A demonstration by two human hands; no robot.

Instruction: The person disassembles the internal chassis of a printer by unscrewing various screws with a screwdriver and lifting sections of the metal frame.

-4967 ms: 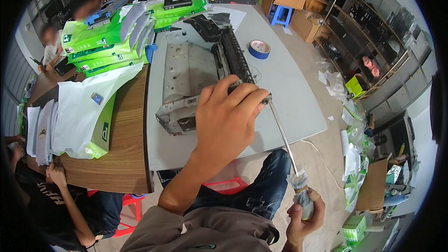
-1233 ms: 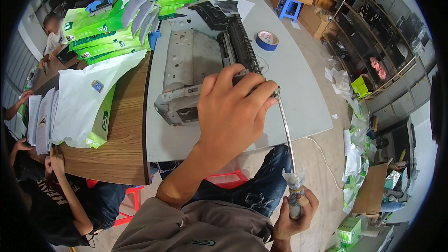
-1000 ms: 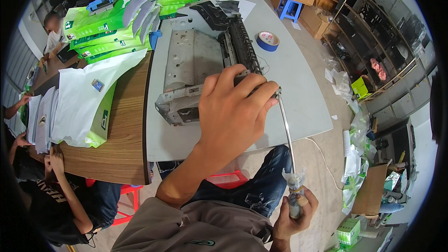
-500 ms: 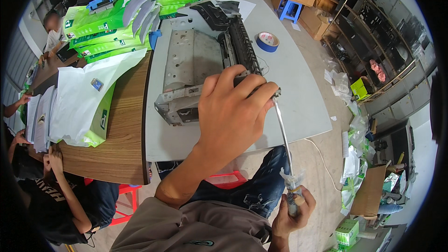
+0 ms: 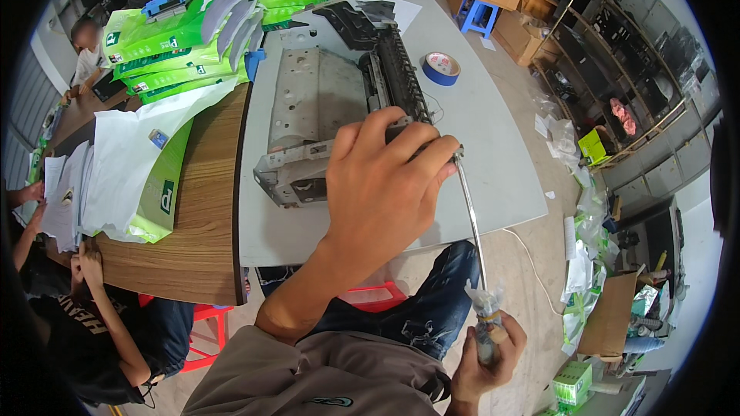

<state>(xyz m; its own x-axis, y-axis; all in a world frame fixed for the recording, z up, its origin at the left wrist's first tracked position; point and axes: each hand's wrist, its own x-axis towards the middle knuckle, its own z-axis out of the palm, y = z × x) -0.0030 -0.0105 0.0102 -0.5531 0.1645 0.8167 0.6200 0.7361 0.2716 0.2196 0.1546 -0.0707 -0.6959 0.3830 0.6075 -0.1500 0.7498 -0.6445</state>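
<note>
A partly dismantled printer chassis (image 5: 304,104), grey metal with black plastic parts, lies in front of me on the pale table (image 5: 505,162). My left hand (image 5: 389,177) is closed over its near right corner, fingers curled on the black part there. In my right hand (image 5: 489,358), low at the right, is a long screwdriver (image 5: 472,219), its handle wrapped in clear plastic and a tan band. The shaft slants up to that same corner, beside my left fingertips. Just how the tip sits there is too small to tell.
A roll of blue tape (image 5: 442,69) lies right of the chassis. Green-wrapped paper reams (image 5: 173,62) are stacked at the left, with an open ream (image 5: 173,177) on the wooden table (image 5: 208,208). People sit along the left. A cable (image 5: 532,262) runs over the floor.
My right hand and the screwdriver handle have shifted very slightly to the right. My left hand stays on the chassis. At the left, a person's hands have moved on the loose papers.
</note>
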